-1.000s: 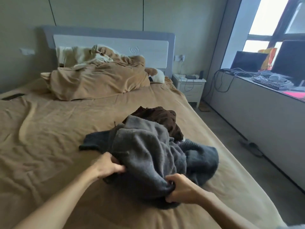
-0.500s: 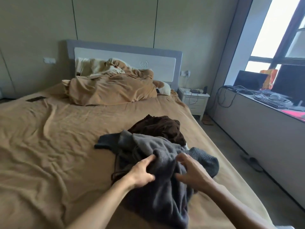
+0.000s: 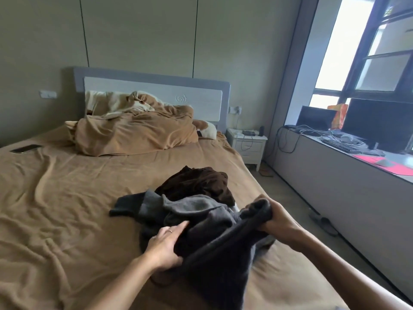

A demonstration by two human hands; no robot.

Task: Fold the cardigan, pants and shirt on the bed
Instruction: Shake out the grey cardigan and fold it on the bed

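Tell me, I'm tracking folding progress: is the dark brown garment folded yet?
Not folded. The brown garment lies crumpled in a loose heap on the bed, behind the grey clothes.

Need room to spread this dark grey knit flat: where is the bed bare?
Bare: the tan sheet left of the grey-and-brown clothes pile, from the crumpled tan duvet to the near edge, bar a black phone far left. Crowded: the right side, under the pile and the dark grey knit.

Pale panelled wall (image 3: 138, 30), grey-and-white headboard (image 3: 152, 95), white nightstand (image 3: 248, 146) beside it, long low counter (image 3: 335, 186) bearing monitors (image 3: 377, 124), bright dark-framed window (image 3: 344, 52) above, grey floor (image 3: 288, 198).
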